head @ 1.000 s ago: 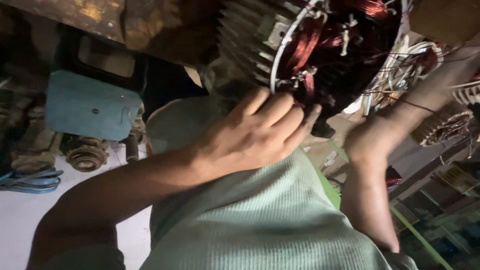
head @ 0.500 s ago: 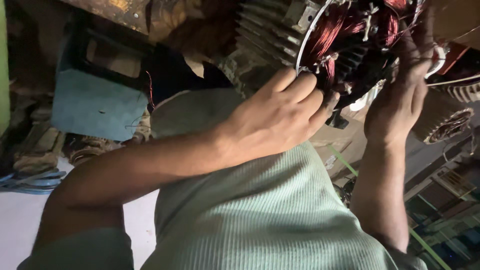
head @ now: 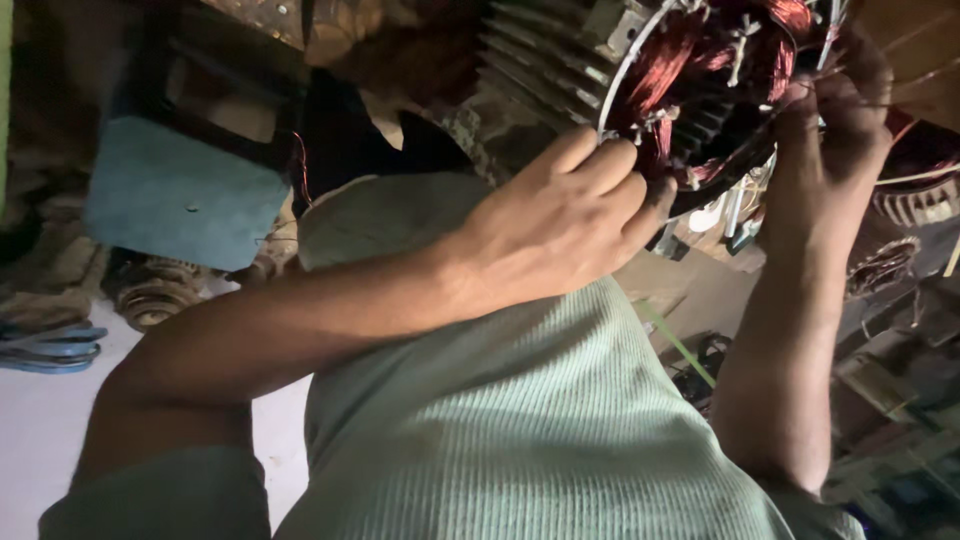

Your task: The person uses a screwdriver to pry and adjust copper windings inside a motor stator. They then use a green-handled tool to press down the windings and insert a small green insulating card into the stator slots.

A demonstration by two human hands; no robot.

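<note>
1. Electric motor stator (head: 700,70) at top of view, finned grey housing (head: 540,60) to its left, open end turned toward the camera, reddish copper windings (head: 690,50) exposed inside the metal rim.
2. Left hand (head: 560,225) resting against lower rim of stator; fingers together, curled over the edge and pressing on the windings just inside. Nothing separate clamped in it, as far as visible.
3. Right hand (head: 835,110) raised at right side of stator, fingertips pinched together at the winding edge, seemingly on thin wire strands (head: 880,100); exact grip partly hidden in shadow, cannot tell for certain.
4. White lead wires (head: 735,200) hanging below the stator, near the left fingertips.
5. Surroundings: blue-grey box (head: 180,200) at left, another worn motor part (head: 150,295) beneath it, blue cable coil (head: 50,345) at far left, a second wound stator (head: 885,265) at right, dim.
6. Risks judged: enamel on copper strands scraped against the metal rim if pulled sideways; thin strand kinked or snapped under a hard pinch; fingertips cut on the rim edge; stator rolling if left-hand pressure eases; poor light raising chance of snagging a neighbouring coil.
</note>
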